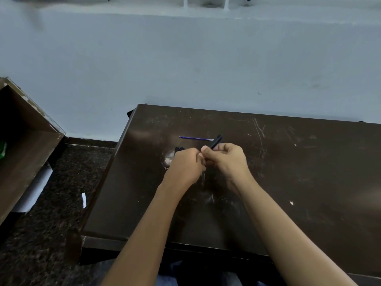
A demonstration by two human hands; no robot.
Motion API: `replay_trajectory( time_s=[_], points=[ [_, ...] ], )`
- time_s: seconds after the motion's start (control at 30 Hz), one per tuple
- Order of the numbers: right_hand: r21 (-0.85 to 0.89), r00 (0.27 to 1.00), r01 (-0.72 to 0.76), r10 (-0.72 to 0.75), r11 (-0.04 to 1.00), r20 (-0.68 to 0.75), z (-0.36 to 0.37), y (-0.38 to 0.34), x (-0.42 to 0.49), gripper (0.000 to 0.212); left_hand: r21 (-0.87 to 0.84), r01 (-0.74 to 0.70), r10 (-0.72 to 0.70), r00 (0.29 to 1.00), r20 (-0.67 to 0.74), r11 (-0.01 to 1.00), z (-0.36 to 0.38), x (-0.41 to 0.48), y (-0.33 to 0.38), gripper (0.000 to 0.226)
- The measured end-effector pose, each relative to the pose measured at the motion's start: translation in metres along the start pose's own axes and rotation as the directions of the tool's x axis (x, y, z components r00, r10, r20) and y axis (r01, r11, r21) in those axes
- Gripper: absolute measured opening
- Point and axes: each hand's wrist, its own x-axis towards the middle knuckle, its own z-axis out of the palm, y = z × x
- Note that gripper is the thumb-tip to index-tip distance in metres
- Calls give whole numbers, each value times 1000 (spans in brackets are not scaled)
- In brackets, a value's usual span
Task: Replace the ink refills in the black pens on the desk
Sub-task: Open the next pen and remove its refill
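My right hand (pixel 227 159) grips a black pen (pixel 216 142) whose upper end sticks out past the thumb and fingers, slanting up to the right. My left hand (pixel 186 164) is curled tight against the right one, fingers meeting at the pen's lower end, which is hidden; what the left hand holds cannot be made out. A blue ink refill (pixel 195 138) lies flat on the dark desk (pixel 299 172) just beyond my hands, with its metal tip to the right. A small black piece (pixel 179 149) shows behind my left knuckles.
The desk top is scratched, with a pale worn patch (pixel 169 158) left of my left hand. A brown open box (pixel 26 137) stands at the far left on the speckled floor, with white paper (pixel 83 200) nearby. A pale wall runs behind the desk.
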Motion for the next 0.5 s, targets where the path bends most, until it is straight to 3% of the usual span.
replay_trajectory(
  time_s=[0.13, 0.2, 0.27, 0.5],
  points=[
    [-57, 999, -35, 34, 998, -20, 5, 9, 4, 18, 22, 144, -146, 978, 148, 989, 1, -1, -1, 19],
    [-110, 997, -53, 46, 993, -63, 8, 15, 8, 18, 115, 114, -128, 983, 128, 987, 1, -1, -3, 28],
    [-270, 993, -30, -1, 962, -114, 12, 22, 11, 16, 214, 84, -99, 993, 62, 973, -2, -3, -4, 32],
    [-669, 988, 34, -125, 743, -88, 25, 43, 17, 18, 286, 117, -129, 991, 25, 951, -7, -5, -2, 38]
  ],
)
